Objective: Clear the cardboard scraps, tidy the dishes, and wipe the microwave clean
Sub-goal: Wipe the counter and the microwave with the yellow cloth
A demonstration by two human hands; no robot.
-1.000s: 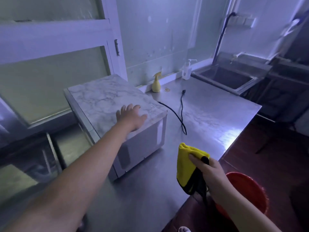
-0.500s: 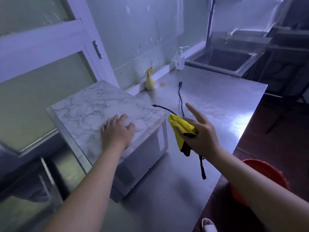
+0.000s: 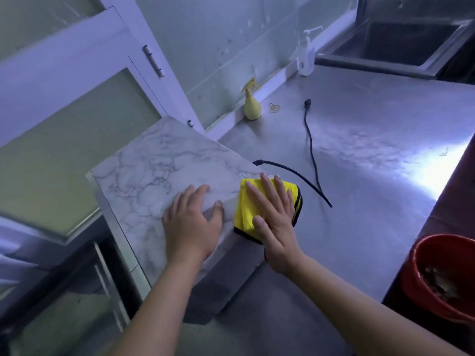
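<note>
**Microwave (image 3: pixel 159 170) at the surface's (image 3: pixel 372 155) left edge**

Your right hand (image 3: pixel 275 217) presses the yellow cloth (image 3: pixel 244 211) onto its top's right corner, fingers (image 3: pixel 267 187) straight and spread across it. Your left hand (image 3: pixel 191 224) lies flat just beside, holding nothing.

No readable text — no labels, brands or numbers anywhere.

My left hand (image 3: pixel 191 224): palm down, fingers spread flat | my right hand (image 3: pixel 272 214): palm down, fingers straight, just beside it
</note>
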